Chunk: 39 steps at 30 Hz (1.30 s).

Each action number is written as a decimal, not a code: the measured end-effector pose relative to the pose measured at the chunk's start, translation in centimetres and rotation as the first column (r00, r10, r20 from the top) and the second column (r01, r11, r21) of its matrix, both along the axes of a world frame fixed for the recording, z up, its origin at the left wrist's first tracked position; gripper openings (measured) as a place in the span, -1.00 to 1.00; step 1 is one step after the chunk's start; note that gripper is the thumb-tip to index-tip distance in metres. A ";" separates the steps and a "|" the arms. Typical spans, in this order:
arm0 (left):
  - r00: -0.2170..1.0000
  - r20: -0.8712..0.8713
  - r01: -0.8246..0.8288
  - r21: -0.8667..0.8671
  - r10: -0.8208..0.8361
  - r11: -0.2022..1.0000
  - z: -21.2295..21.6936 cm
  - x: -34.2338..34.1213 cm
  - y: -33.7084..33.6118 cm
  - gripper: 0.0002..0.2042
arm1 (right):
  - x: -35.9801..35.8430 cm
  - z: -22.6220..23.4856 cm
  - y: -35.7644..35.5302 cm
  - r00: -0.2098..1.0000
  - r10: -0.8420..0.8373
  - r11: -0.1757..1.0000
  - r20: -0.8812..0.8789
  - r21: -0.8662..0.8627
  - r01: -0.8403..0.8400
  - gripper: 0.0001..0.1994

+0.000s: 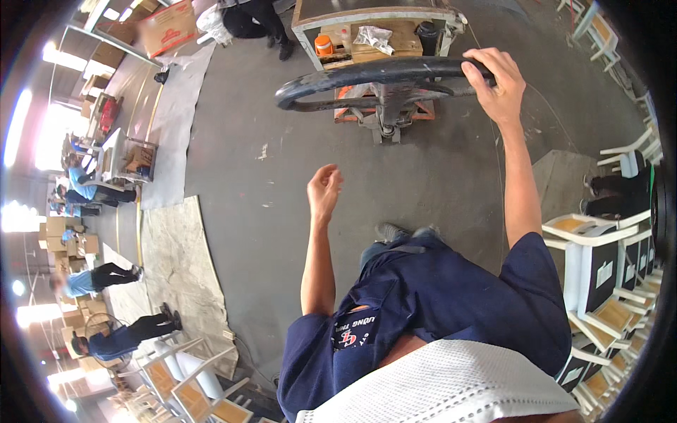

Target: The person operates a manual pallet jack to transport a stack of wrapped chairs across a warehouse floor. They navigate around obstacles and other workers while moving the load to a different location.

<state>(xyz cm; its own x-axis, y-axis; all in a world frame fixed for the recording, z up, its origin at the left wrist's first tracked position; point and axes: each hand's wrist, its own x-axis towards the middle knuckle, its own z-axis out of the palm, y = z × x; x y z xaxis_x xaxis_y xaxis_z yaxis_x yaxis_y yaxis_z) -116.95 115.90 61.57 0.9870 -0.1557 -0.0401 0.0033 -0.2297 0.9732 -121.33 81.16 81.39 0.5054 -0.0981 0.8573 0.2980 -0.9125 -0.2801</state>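
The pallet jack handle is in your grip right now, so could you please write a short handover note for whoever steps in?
Right hand: closed around the right end of the black pallet jack handle.
Left hand: free, open, raised in mid-air, touching nothing.
The jack carries a wooden crate standing ahead on the grey concrete floor.
Done: handle gripped with one hand.
Left: the left hand is not on the handle yet.

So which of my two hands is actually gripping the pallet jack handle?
Your right hand, raised at upper right with fingers wrapped over the black loop handle. The left hand hangs loose in mid-air below it, touching nothing.
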 end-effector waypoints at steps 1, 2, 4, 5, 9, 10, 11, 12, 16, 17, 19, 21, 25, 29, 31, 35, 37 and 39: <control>0.986 0.163 0.012 0.023 -0.016 1.000 1.4 1.9 -0.7 -0.81 | 2.1 -0.7 -2.1 0.997 -0.030 0.997 0.065 -0.070 0.034 -0.88; 0.914 0.404 -0.065 0.119 0.011 0.991 5.3 1.9 -1.1 -0.83 | 1.6 -1.1 -2.1 0.995 -0.069 0.995 0.071 -0.064 0.074 -0.90; 0.687 0.724 -0.286 0.199 0.056 0.937 15.6 -3.7 0.7 -0.88 | -2.8 -2.7 1.8 0.995 -0.049 0.998 0.092 -0.042 0.053 -0.93; 0.533 0.846 -0.301 0.170 0.018 0.938 18.5 -4.2 -0.1 -0.84 | -5.2 -4.5 2.3 0.993 -0.054 0.998 0.101 -0.037 0.058 -0.94; 0.687 0.629 -0.036 0.530 -0.364 0.847 16.4 -6.5 -2.4 -0.66 | -15.5 -10.5 4.9 0.999 0.015 0.999 -0.047 -0.043 -0.017 -0.88; 0.828 0.318 0.159 0.656 -0.462 0.737 14.1 -8.3 -2.2 -0.60 | -18.1 -10.7 5.2 0.981 0.019 0.999 -0.191 -0.035 -0.026 -0.84; 0.859 -0.031 0.382 0.704 -0.511 0.599 10.8 -10.2 -1.7 -0.55 | -20.5 -11.5 5.8 0.946 0.018 1.000 -0.322 -0.017 -0.025 -0.79; 0.875 -0.041 0.360 0.722 -0.482 0.591 8.8 -12.9 -0.9 -0.53 | -23.1 -12.4 6.7 0.888 0.024 1.000 -0.459 0.021 -0.017 -0.75; 0.839 -0.254 0.494 0.726 -0.482 0.478 -2.3 -22.7 2.6 -0.47 | -30.5 -21.5 8.6 0.409 0.224 0.970 -0.885 0.160 -0.185 -0.41; 0.819 -0.347 0.543 0.728 -0.458 0.418 -6.0 -24.6 3.5 -0.45 | -33.1 -24.6 9.8 0.355 0.192 0.966 -0.915 0.113 -0.231 -0.41; 0.691 -0.544 0.700 0.669 -0.477 0.251 -14.1 -28.0 5.4 -0.41 | -35.3 -29.8 10.9 0.085 0.195 0.930 -0.977 0.157 -0.332 -0.44; 0.593 -0.563 0.756 0.636 -0.576 0.156 -17.2 -29.2 6.3 -0.41 | -35.5 -30.7 11.5 0.063 0.165 0.929 -0.984 0.134 -0.344 -0.53; 0.775 -0.192 0.445 0.842 -0.602 0.305 -1.1 -24.7 1.9 -0.50 | -31.6 -20.8 9.9 0.474 0.061 0.977 -0.878 -0.045 -0.208 -0.58; 0.831 -0.136 0.392 0.832 -0.540 0.393 -1.6 -25.9 1.9 -0.60 | -32.0 -20.5 10.7 0.431 0.017 0.969 -0.902 -0.091 -0.229 -0.64; 0.745 -0.281 0.549 0.774 -0.606 0.315 -9.9 -29.9 3.5 -0.56 | -35.7 -27.8 11.3 0.282 0.019 0.954 -0.959 -0.067 -0.292 -0.67; 0.673 -0.312 0.628 0.720 -0.671 0.296 -15.7 -30.7 5.3 -0.53 | -35.4 -29.5 12.7 -0.065 0.072 0.964 -0.995 0.086 -0.252 -0.64; 0.741 -0.068 0.431 0.811 -0.668 0.396 -6.2 -27.4 4.7 -0.60 | -31.8 -20.9 13.0 0.058 0.034 0.983 -0.998 0.023 -0.182 -0.66; 0.801 0.208 0.148 0.840 -0.561 0.522 1.6 -23.7 3.2 -0.70 | -29.1 -16.2 13.2 0.487 -0.040 0.985 -0.873 -0.116 -0.128 -0.68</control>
<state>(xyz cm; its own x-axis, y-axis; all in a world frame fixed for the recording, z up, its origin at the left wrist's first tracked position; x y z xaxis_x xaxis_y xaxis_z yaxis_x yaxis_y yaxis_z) -140.61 119.15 63.13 0.7910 -0.6094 0.0539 -0.5956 -0.7470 0.2955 -150.43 94.39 65.16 0.9994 0.0272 -0.0231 0.0194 -0.9577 -0.2870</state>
